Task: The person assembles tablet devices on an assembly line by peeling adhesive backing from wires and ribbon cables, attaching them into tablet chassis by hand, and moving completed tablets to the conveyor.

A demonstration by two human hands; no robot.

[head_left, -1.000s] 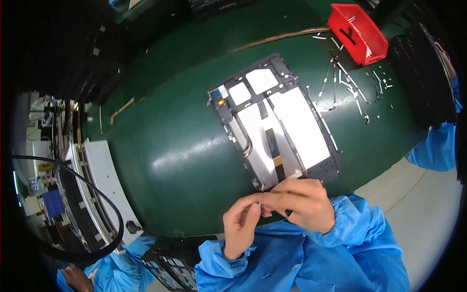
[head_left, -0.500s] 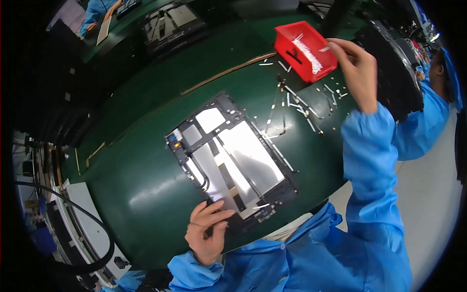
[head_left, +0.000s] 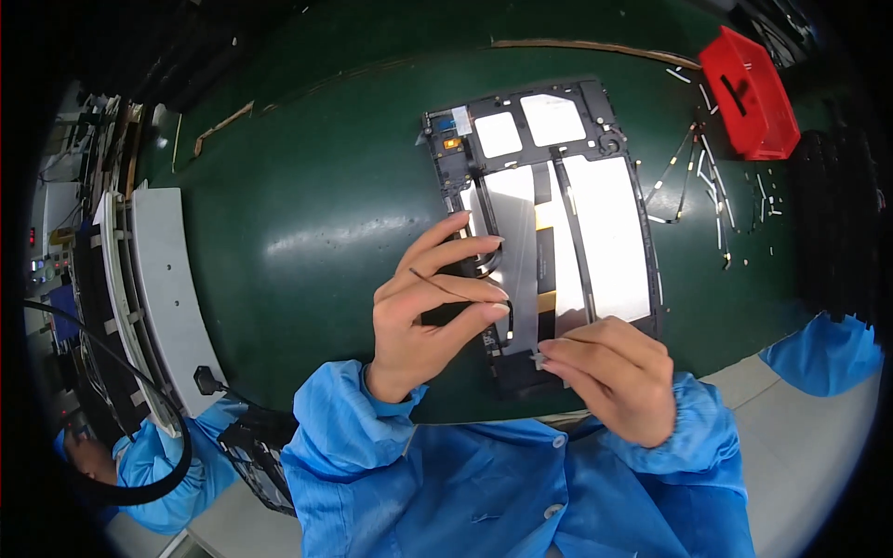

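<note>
1. The right hand (head_left: 619, 377), up by the bin half a second ago, is back low; its grip is pinched on a small pale part (head_left: 537, 354), apparently a connector.
2. The left hand (head_left: 430, 307) grips a thin dark cable (head_left: 445, 288).
3. Just beyond both lies the opened tablet frame (head_left: 549, 223), black with white panels, on the green desk (head_left: 326, 205).
4. Far right, a red bin (head_left: 749, 93) holds a dark strip.

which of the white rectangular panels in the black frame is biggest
The tall white rectangular panel on the right side of the black frame; the two small white square panels along its far edge are much shorter.
</note>
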